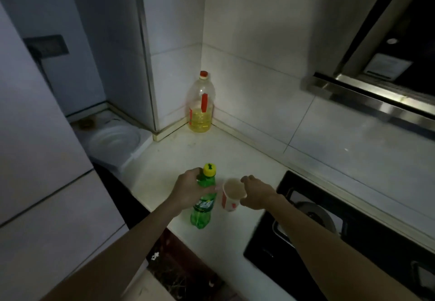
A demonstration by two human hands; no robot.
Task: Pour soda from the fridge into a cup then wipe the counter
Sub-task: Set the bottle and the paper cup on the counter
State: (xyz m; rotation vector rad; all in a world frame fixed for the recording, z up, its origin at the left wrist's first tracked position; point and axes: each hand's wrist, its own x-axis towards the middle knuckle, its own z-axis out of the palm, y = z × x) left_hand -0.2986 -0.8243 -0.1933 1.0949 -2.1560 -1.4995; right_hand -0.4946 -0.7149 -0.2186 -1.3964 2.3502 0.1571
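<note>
A green soda bottle (203,203) with a yellow cap stands upright on the white counter (174,159). My left hand (188,191) is wrapped around its upper half. Right beside it sits a white paper cup (231,194) with red print, its mouth facing up. My right hand (257,192) holds the cup by its right rim and side. Bottle and cup nearly touch.
A large bottle of yellow oil (200,105) with a red cap stands in the tiled corner. A black gas hob (353,237) fills the counter's right side under a range hood (367,93). The white fridge (35,159) stands on the left, beside a white bowl (115,140).
</note>
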